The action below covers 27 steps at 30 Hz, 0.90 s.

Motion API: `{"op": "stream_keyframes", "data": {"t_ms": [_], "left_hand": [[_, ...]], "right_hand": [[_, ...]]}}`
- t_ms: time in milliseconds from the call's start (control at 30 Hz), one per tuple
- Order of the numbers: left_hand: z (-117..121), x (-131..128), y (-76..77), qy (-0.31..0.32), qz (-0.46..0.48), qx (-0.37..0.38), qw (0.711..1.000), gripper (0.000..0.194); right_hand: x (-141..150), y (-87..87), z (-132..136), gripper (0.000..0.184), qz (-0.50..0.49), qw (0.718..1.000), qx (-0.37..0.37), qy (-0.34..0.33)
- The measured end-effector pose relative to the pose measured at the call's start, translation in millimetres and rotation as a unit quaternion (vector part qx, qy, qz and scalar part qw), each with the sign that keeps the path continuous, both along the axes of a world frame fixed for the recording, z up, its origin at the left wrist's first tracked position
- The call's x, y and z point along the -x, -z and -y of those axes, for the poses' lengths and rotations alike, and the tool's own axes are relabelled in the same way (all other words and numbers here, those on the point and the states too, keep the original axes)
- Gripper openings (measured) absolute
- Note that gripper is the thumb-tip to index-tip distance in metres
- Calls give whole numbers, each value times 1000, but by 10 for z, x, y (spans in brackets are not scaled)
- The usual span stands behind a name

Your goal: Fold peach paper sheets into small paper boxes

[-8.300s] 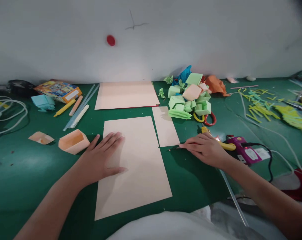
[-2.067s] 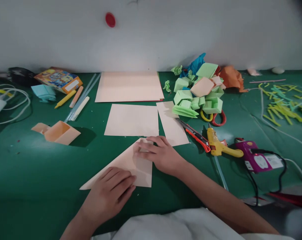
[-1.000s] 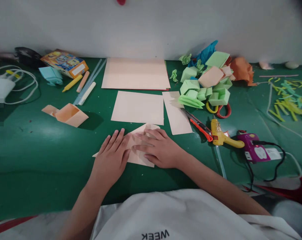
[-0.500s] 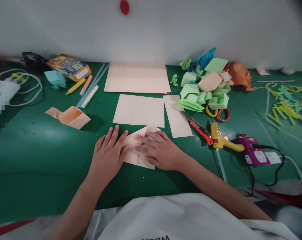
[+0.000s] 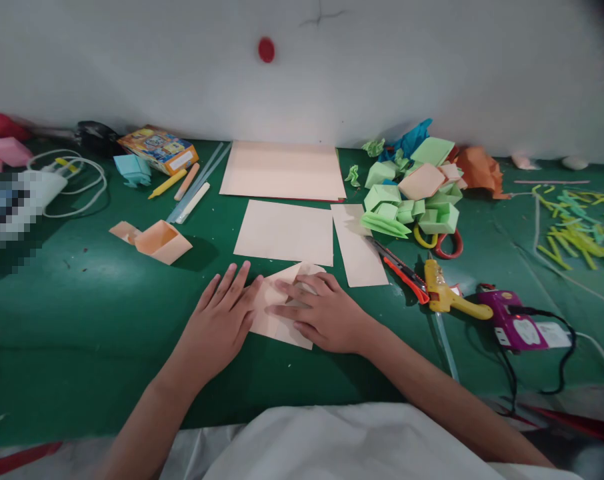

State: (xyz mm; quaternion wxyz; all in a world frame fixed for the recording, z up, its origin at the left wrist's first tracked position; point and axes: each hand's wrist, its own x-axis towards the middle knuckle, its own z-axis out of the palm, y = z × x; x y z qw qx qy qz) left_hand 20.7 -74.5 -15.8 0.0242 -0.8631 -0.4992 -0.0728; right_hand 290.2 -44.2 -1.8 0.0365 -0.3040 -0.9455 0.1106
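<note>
A folded sheet of peach paper (image 5: 277, 327) lies on the green table in front of me. My left hand (image 5: 227, 310) rests flat, fingers apart, with its thumb and forefinger on the paper's left edge. Across the right part of the sheet lies my right hand (image 5: 327, 313), its fingers spread and pressing on the folds; it covers part of the paper. Just beyond are a flat peach sheet (image 5: 285, 232) and a narrower peach strip (image 5: 359, 247). To the left stands a small folded peach paper box (image 5: 163, 241) with a flap.
A stack of peach sheets (image 5: 285, 170) lies by the wall. On the right are green folded paper pieces (image 5: 382, 197), scissors (image 5: 449, 245), a cutter knife (image 5: 405, 277), a yellow glue gun (image 5: 439, 290) and a purple power adapter (image 5: 515, 320). Crayons (image 5: 167, 183) and a printed box (image 5: 157, 148) sit back left.
The view has tilted up slightly, so everything sits lower in the picture. Both hands stay on the folded paper, with the right fingers shifted only a little.
</note>
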Motion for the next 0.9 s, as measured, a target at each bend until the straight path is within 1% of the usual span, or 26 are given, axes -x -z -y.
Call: {"op": "stream_keyframes", "data": {"t_ms": [133, 233, 300, 433, 567, 667, 800, 900], "left_hand": [[241, 174, 76, 43, 12, -19, 999, 57], [428, 246, 117, 19, 11, -20, 1000, 62], [498, 255, 117, 6, 8, -10, 1000, 64], [515, 245, 89, -3, 23, 1, 1000, 62], [521, 218, 89, 10, 45, -35, 998, 57], [561, 141, 90, 2, 45, -46, 998, 53], [602, 10, 66, -32, 43, -10, 999, 53], [608, -26, 64, -58, 45, 3, 997, 51]], "right_hand": [[-2, -3, -6, 51, -4, 1000, 9, 6], [-4, 0, -5, 51, -10, 1000, 9, 6], [-6, 5, -2, 52, -11, 1000, 6, 4], [-11, 24, 2, 52, -16, 1000, -1, 6], [-12, 40, 3, 52, -17, 1000, -1, 5], [-11, 32, 5, 51, -17, 1000, 4, 2], [-8, 14, 8, 51, -21, 1000, 13, 10], [-6, 15, 10, 52, -20, 1000, 16, 12]]}}
